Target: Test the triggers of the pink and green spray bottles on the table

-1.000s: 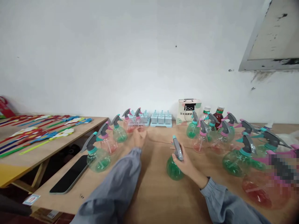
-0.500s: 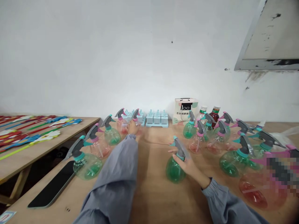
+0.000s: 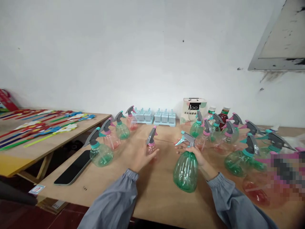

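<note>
My left hand (image 3: 142, 156) is closed around the body of a pink spray bottle (image 3: 151, 144) with a grey trigger head, in the middle of the table. The hand covers most of that bottle, and the thumb points to the right. In my right hand (image 3: 199, 156), a green spray bottle (image 3: 186, 173) is gripped at its neck, tilted a little, with its teal nozzle turned left. To the left stands a row of pink and green spray bottles, the closest a green one (image 3: 101, 156). More spray bottles crowd the right side, among them another green one (image 3: 235, 163).
Light-blue ice-pop moulds (image 3: 164, 117) and a paper bag (image 3: 190, 111) line the wall. Two capped bottles stand right of the bag, one dark red (image 3: 224, 116). A black phone (image 3: 73, 168) lies at left. The side table (image 3: 95, 133) holds colourful flower-ended sticks.
My left hand has brought the pink spray bottle from the back row toward me and to the right. The green bottle in my right hand has shifted slightly and tilted. The view has turned left.
</note>
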The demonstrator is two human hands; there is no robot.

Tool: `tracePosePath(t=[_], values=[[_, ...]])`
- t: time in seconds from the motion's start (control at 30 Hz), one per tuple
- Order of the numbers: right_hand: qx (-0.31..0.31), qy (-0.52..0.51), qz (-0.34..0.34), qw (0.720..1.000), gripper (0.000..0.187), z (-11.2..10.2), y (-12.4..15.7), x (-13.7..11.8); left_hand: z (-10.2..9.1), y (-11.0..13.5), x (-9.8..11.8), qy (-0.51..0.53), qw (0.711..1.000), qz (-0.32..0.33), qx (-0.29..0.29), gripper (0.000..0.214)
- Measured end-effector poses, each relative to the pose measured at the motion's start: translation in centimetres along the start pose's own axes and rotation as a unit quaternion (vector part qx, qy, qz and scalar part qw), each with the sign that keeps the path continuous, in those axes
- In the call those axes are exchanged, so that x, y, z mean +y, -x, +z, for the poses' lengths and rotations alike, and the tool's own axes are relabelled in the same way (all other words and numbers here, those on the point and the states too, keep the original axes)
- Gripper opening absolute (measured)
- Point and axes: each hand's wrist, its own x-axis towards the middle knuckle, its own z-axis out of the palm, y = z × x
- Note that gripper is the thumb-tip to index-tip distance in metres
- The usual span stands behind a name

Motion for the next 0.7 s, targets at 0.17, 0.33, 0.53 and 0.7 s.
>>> tracePosePath(t=[0.17,0.33,0.53,0.7], values=[[0.066,0.036,-0.011,0.997,0.026,-0.8,-0.2,0.7,1.5,1.9,-0.2,0.02,0.999,-0.023,-0.041,0.051],[0.087,0.052,-0.011,0.995,0.025,-1.2,-0.1,1.0,1.9,2.0,-0.6,0.006,0.999,-0.026,-0.026,0.05],[0.027,0.04,-0.025,0.999,0.031,-0.6,0.4,0.3,2.0,2.0,-0.6,0.014,1.0,-0.023,-0.015,0.049],[0.088,0.06,-0.022,0.994,0.027,-1.2,0.4,0.7,2.1,2.1,-0.6,0.005,1.0,-0.028,-0.013,0.048]])
